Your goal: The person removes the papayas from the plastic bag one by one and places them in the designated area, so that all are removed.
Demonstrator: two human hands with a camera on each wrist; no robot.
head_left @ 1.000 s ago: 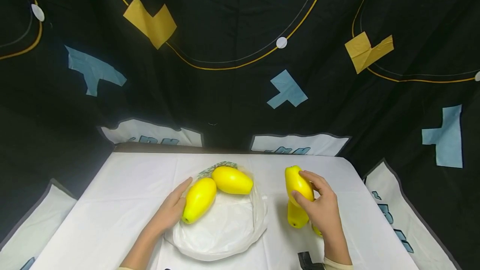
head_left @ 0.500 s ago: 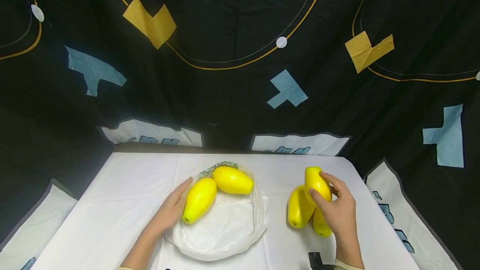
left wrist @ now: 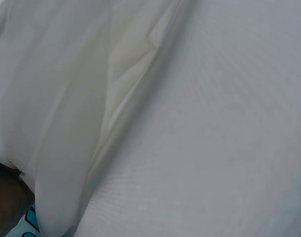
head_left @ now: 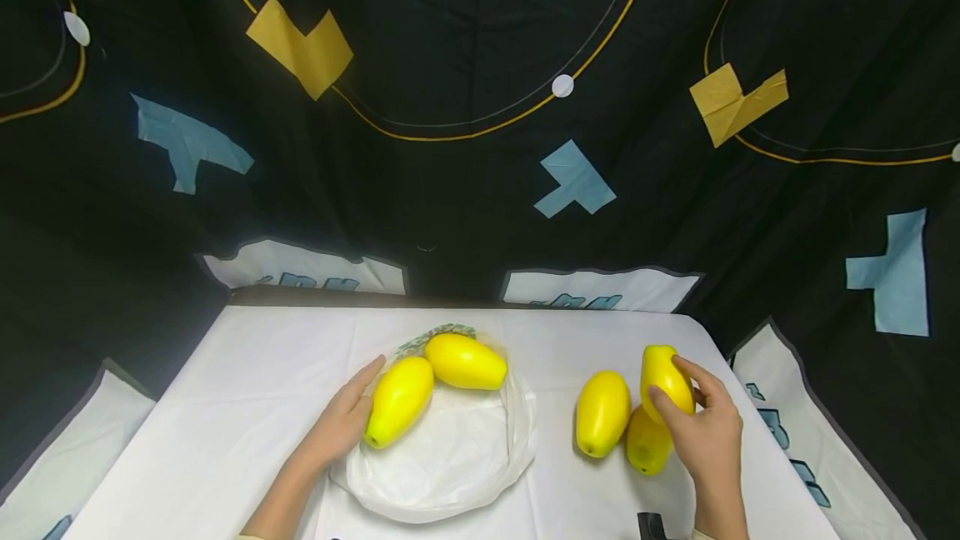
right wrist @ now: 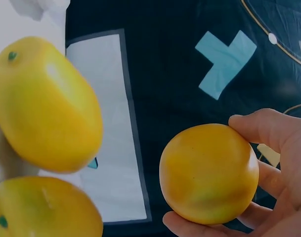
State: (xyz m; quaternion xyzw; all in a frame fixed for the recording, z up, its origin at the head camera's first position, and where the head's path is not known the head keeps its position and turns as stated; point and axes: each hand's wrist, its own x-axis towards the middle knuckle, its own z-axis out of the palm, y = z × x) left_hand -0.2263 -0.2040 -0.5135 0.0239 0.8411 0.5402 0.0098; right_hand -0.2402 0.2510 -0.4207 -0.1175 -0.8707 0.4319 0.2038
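Note:
My right hand (head_left: 708, 419) grips a yellow mango (head_left: 662, 377) at the right of the table, thumb and fingers around its sides. In the right wrist view, this mango (right wrist: 207, 173) is seen end-on between the fingers. Two others, a left mango (head_left: 603, 413) and a right mango (head_left: 648, 442), rest beside and below it. On the left, my left hand (head_left: 348, 411) lies with extended fingers along the side of a white plastic bag (head_left: 442, 473) and a tilted mango (head_left: 400, 401). Another mango (head_left: 465, 361) lies behind that one at the bag.
A white cloth covers the table (head_left: 255, 365). Behind it hangs a black curtain (head_left: 450, 207) with blue and gold tape shapes. A small black strap (head_left: 650, 525) shows at the right wrist.
My right hand has moved right with its mango, past the other two, which now show more fully on the table. The left hand and the bag have stayed put.

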